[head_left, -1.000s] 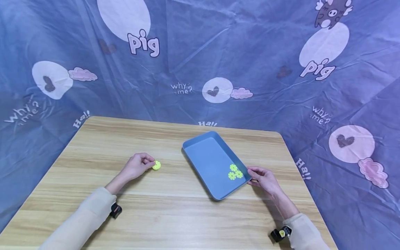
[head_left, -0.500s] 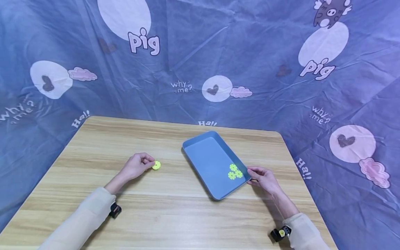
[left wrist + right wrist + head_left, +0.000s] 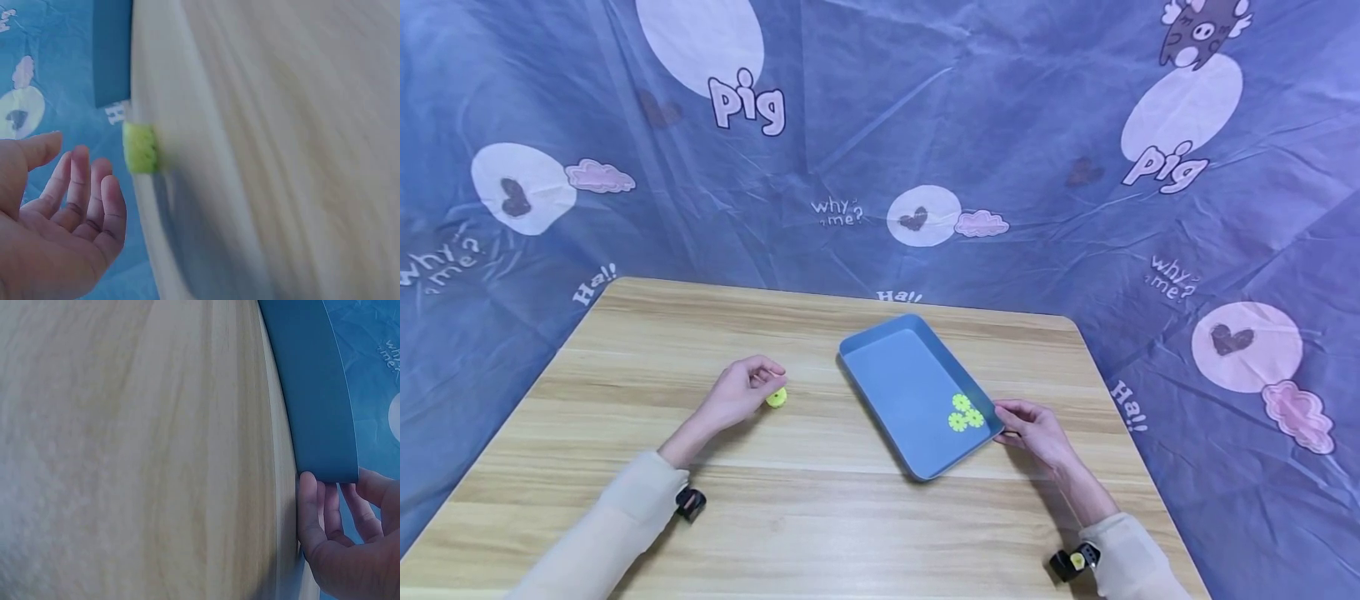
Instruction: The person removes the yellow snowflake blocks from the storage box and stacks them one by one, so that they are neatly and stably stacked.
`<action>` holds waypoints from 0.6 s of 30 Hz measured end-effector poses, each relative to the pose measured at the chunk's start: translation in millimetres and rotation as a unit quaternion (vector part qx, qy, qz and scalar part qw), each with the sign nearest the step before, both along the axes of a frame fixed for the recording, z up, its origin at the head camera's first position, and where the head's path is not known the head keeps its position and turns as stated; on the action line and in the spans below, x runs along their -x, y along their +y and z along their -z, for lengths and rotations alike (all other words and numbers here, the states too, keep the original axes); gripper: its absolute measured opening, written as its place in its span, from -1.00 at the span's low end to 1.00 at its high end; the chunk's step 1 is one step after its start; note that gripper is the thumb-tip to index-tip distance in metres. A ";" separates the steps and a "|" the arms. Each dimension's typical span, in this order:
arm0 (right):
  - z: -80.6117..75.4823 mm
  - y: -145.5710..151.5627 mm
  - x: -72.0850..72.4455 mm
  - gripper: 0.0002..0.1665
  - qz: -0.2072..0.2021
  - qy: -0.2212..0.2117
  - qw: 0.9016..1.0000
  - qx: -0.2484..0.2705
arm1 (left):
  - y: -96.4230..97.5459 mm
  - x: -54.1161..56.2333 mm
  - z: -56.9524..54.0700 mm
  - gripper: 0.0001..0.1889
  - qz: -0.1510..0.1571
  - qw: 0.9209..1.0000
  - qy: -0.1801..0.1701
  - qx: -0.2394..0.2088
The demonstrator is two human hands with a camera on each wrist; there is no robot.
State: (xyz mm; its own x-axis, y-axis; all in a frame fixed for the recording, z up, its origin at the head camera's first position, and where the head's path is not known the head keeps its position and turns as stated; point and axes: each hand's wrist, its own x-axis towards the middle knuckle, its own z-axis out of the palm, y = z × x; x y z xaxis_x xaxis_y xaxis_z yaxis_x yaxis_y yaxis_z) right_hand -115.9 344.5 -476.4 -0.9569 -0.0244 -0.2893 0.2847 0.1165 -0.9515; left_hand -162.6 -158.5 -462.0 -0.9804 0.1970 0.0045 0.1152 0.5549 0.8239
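On the wooden table, a yellow-green round piece with a notched edge (image 3: 777,398) sits left of the blue tray (image 3: 891,375). My left hand (image 3: 748,390) is right by it; in the left wrist view the thumb and loosely bent fingers (image 3: 79,181) are apart, and the thick, ridged piece (image 3: 140,148) stands clear of them. At the tray's near right corner, my right hand (image 3: 1030,429) pinches the wall, as the right wrist view shows with fingertips on the tray's end (image 3: 325,450). Three yellow-green notched discs (image 3: 961,403) lie together inside the tray, near that corner.
The wooden table (image 3: 820,533) ends at a blue printed cloth (image 3: 850,125) that hangs behind and to the right. A black wrist camera (image 3: 690,503) is on the left wrist, and another black camera (image 3: 1067,563) on the right.
My left hand has let go of the yellow-green piece and shifted slightly right and up, with its fingers loosened. The right hand and the tray have stayed in place.
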 end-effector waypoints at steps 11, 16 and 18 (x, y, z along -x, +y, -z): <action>-1.9 -2.1 -0.5 -0.71 0.001 0.000 1.000 -0.002 | 38.4 -2.1 -4.4 -0.71 0.095 0.994 0.056 -0.003; -3.2 -3.9 -0.6 -0.71 0.002 -0.003 1.000 -0.003 | 58.3 -4.7 -10.1 -0.62 0.132 0.986 0.090 0.047; -3.6 -4.9 -0.5 -0.71 0.004 -0.003 1.000 -0.003 | 66.3 -5.7 -12.8 -0.58 0.149 0.982 0.098 0.069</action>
